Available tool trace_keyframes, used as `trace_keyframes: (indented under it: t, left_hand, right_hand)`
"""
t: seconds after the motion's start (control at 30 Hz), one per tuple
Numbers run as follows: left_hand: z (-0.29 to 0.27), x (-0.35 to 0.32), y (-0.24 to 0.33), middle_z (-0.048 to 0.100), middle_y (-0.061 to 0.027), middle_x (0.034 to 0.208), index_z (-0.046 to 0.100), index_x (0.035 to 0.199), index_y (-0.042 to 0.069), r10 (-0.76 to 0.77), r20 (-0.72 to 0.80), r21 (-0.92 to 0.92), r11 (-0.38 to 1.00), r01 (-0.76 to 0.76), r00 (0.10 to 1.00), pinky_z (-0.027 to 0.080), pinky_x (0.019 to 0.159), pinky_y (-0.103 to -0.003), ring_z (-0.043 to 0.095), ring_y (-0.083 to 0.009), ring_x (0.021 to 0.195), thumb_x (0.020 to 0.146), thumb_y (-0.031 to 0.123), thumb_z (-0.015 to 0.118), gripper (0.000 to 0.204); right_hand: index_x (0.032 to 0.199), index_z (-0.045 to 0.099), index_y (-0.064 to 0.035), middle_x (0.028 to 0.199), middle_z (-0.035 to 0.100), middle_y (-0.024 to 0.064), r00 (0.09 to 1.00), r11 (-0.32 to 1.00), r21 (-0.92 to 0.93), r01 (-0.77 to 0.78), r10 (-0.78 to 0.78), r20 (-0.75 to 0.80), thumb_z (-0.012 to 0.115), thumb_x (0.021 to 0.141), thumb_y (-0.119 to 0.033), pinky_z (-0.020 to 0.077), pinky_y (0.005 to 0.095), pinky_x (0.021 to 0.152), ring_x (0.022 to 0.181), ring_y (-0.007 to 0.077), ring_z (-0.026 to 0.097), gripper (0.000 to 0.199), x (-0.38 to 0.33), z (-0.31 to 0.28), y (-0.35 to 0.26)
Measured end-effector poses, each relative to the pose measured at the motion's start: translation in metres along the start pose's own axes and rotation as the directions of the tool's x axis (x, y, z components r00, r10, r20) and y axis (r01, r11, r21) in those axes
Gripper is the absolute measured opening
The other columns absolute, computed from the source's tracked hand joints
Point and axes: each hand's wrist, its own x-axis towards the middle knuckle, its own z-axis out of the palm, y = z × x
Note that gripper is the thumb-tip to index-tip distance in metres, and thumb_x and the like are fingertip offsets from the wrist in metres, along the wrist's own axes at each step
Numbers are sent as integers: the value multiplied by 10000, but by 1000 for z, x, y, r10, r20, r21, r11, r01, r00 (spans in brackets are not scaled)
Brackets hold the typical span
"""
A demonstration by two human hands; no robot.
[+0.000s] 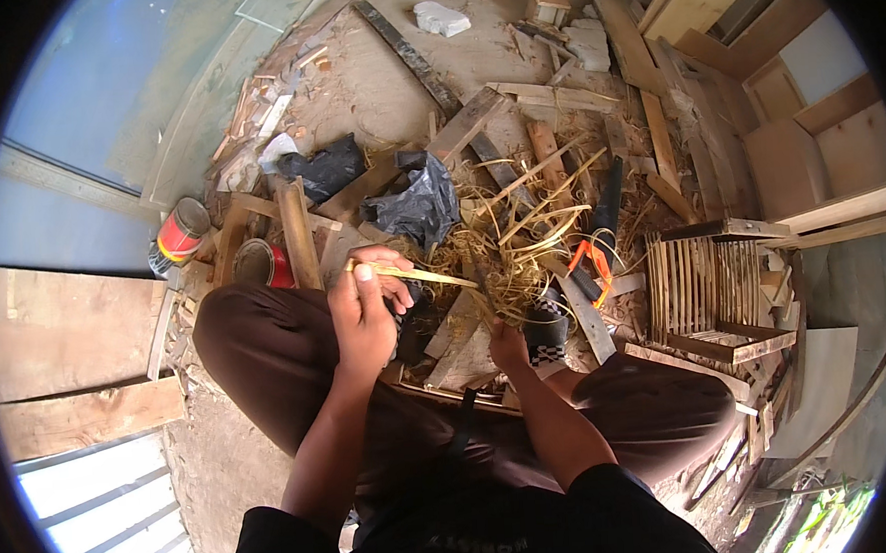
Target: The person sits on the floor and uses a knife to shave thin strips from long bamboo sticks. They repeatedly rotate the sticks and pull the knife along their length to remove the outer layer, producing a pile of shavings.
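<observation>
My left hand (pixel 364 306) is raised over my left knee, its fingers closed on one end of a pale yellow bamboo strip (pixel 423 275). The strip runs to the right, and its far end meets a dark narrow knife blade (pixel 482 282). My right hand (pixel 509 347) is lower, closed around the knife; its handle is hidden in the fist. Just beyond the blade lies a tangled heap of thin curled shavings (pixel 506 243). A saw with an orange handle (pixel 590 261) rests to the right of the heap.
Black plastic bags (pixel 414 200) and wooden planks (pixel 470 123) lie ahead. Red paint cans (pixel 182 230) stand on the left. On the right is a slatted wooden crate (pixel 714 287), near leaning boards (pixel 787 148). A white lump (pixel 441 18) sits on the far floor.
</observation>
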Motion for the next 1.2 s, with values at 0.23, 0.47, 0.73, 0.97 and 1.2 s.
trace_keyframes:
  t: [0.23,0.47,0.73,0.97,1.2]
  left_hand:
    - [0,6,1,696,-148,964,592,1170,-60,56,14,137,989,-57,998,481,572,-235,594,-106,636,1099,207,356,363]
    - [2,0,-6,680,-149,890,572,978,-52,81,44,36,996,-82,996,517,589,-257,630,-140,659,1055,114,462,214]
    - [2,-4,-11,641,-153,799,493,908,-17,236,188,122,958,-261,953,538,578,-274,630,-153,624,1047,68,424,177]
    - [9,-6,-8,634,-147,789,496,914,-10,241,196,141,952,-271,951,540,592,-270,630,-147,621,1059,102,418,199]
    - [6,-2,-13,629,-148,783,487,916,-8,264,189,80,956,-283,946,533,591,-286,619,-159,622,1074,179,408,258]
  right_hand:
    - [1167,639,-3,1043,667,298,986,990,76,118,-108,-123,297,1050,-533,492,564,852,1006,488,627,641,15,5,10]
    - [1005,639,10,789,641,306,850,803,283,524,-474,-230,433,1058,-384,501,528,704,810,499,647,448,-65,-28,-102]
    - [1012,636,13,830,646,331,933,960,21,278,-265,-242,377,1058,-405,516,564,753,870,496,654,494,-49,2,-55]
    - [1055,639,46,789,637,335,814,798,213,563,-492,-307,406,1066,-378,512,549,697,769,511,644,484,-80,-28,-109]
    - [995,671,29,788,641,328,917,946,119,301,-253,-307,399,1062,-372,508,556,717,779,511,643,490,-30,9,-36]
